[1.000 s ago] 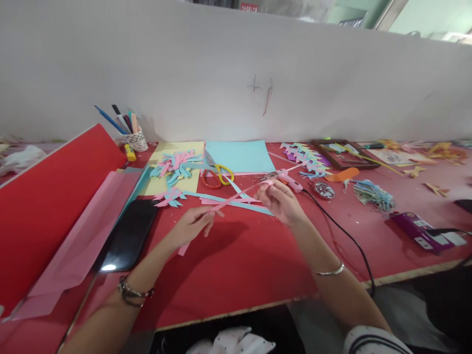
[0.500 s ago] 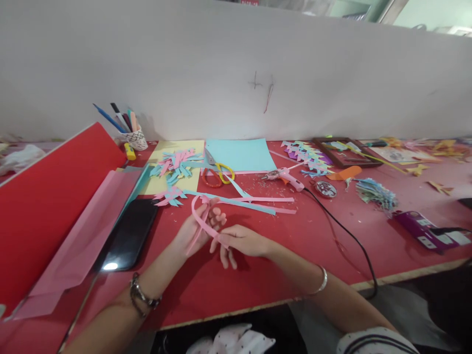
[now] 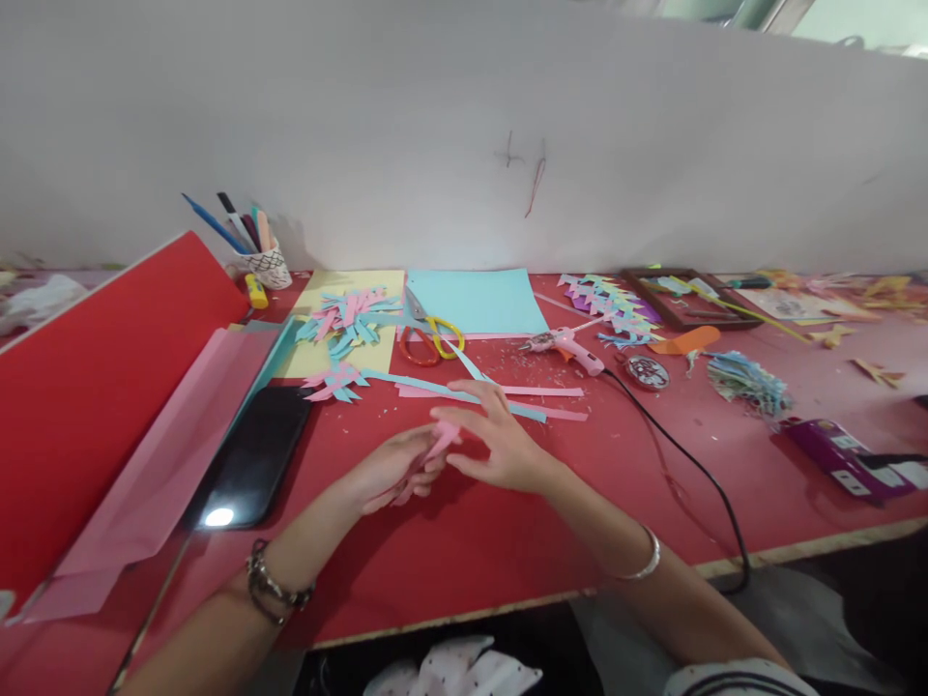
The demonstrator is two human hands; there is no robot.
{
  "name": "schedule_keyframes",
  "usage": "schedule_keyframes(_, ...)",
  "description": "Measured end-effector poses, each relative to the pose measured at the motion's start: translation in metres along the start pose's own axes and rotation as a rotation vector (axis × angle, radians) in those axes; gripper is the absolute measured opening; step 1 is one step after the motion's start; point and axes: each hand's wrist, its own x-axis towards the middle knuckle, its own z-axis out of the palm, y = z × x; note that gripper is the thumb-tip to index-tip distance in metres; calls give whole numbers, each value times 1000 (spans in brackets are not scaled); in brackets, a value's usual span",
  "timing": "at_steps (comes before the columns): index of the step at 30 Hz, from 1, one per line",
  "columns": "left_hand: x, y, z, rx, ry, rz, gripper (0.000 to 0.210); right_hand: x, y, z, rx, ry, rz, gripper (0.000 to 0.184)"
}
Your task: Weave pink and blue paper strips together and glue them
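Observation:
My left hand (image 3: pixel 402 466) is closed on a pink paper strip (image 3: pixel 441 443), which is folded and sticks out past the fingers. Close beside its upper end is my right hand (image 3: pixel 500 445), with thumb and fingers apart and nothing seen between them. Just beyond the hands lie long pink and blue paper strips (image 3: pixel 533 412). Scissors (image 3: pixel 439 338) with red and yellow handles rest behind those strips. To their left, a small woven pink and blue paper piece (image 3: pixel 337 383) lies near a pile of folded strips (image 3: pixel 352 319) on a yellow sheet (image 3: pixel 304 358).
A pink glue gun (image 3: pixel 565 348) with a black cord lies right of the scissors. At left are a phone (image 3: pixel 253 454), pink sheets (image 3: pixel 166 454) and a red board (image 3: pixel 108 387). A pen cup (image 3: pixel 268 266) stands at the back. A purple power strip (image 3: pixel 841 459) lies right.
The looped pink strip is now gathered in my left hand. My right hand has let go of it, risen and opened. The camera view has shifted slightly.

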Motion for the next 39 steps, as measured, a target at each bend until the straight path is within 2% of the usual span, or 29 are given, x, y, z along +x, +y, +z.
schedule_keyframes(2, -1, -2, 0, 66, -34, -31, 21, -1, 2, 0, -49, -59, -70, 20)
schedule_keyframes(5, -1, -1, -3, 86, -49, -26, 22, 1, 5, -1, -3, -72, -72, 14)
schedule_keyframes(10, -3, 8, -12, 244, -79, -24, 31, 3, 13, -9, 162, 32, 64, 15)
schedule_keyframes(13, -5, 12, -16, 263, -70, -27, 28, 2, 18, -11, 214, 38, 137, 17)
schedule_keyframes(21, -4, 6, -15, 362, -89, -21, 32, 0, 11, -6, -4, -194, 102, 10)
schedule_keyframes(24, -4, 5, -12, 386, -84, -19, 33, 0, 8, -5, 47, -302, 125, 17)
schedule_keyframes(27, -4, 6, -9, 400, -85, -22, 29, 0, 10, -3, 130, -349, 139, 28)
schedule_keyframes(31, -4, 9, -12, 455, -96, -27, 16, 2, 12, -3, 248, -310, 196, 37)
schedule_keyframes(34, -4, 10, -15, 454, -76, 41, 27, 3, 14, -7, 296, -263, 246, 35)
schedule_keyframes(36, -4, 9, -16, 432, -18, 123, 33, 4, 15, -11, 277, -225, 280, 32)
schedule_keyframes(39, -4, 8, -18, 401, 108, 209, 26, 4, 18, -13, 238, -144, 313, 28)
